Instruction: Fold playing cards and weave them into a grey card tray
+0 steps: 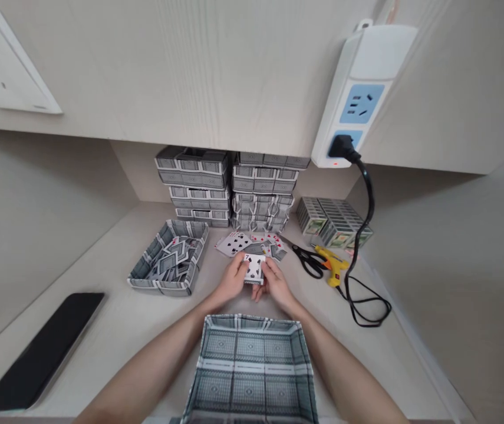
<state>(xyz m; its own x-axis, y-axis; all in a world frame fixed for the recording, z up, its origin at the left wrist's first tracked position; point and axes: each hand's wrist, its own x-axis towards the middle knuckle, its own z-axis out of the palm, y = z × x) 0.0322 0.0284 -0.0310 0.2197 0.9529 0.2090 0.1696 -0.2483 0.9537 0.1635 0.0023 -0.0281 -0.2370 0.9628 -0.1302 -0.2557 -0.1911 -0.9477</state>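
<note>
Both my hands meet at the middle of the desk around a small stack of playing cards [254, 268] with a face-up card on top. My left hand [233, 278] grips the stack's left side with curled fingers. My right hand [273, 281] pinches its right side. Just behind the hands lie loose face-up cards [238, 242] fanned on the desk. A tray made of card backs [252, 365] sits right in front of me, between my forearms. A second card tray [145, 275] at the left holds several loose cards.
Two piles of stacked card trays [229, 188] stand against the back wall. Card boxes [333, 221], black scissors [308, 259] and a yellow glue gun [332, 266] with a black cable lie at right. A dark phone [43, 347] lies at left. A power strip [360, 94] hangs above.
</note>
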